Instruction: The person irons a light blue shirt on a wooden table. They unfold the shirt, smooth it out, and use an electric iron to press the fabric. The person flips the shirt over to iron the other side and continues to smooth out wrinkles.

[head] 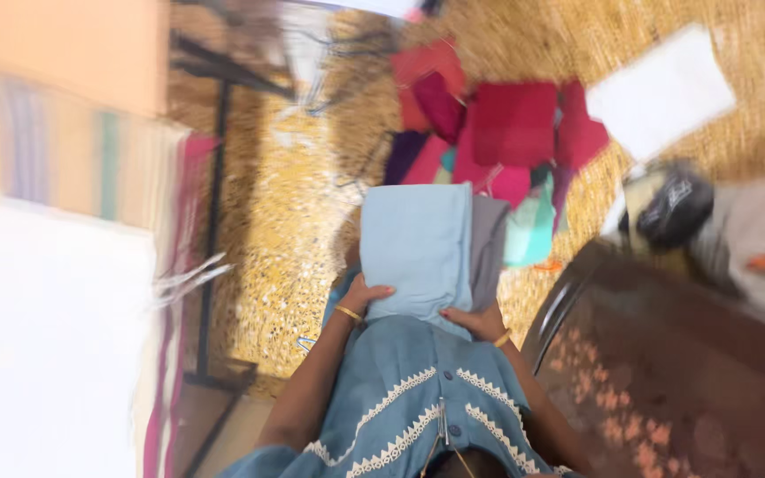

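Both hands on a folded light-blue cloth, held against the person's front over a grey piece. Left hand grips the near-left corner, fingers clenched on it; right hand clamps the near-right edge. Cloth looks folded flat already, apparently done. A heap of red and pink cloth lies unfolded on the speckled floor beyond, with a teal piece. White sheet well apart. Frame blurred.
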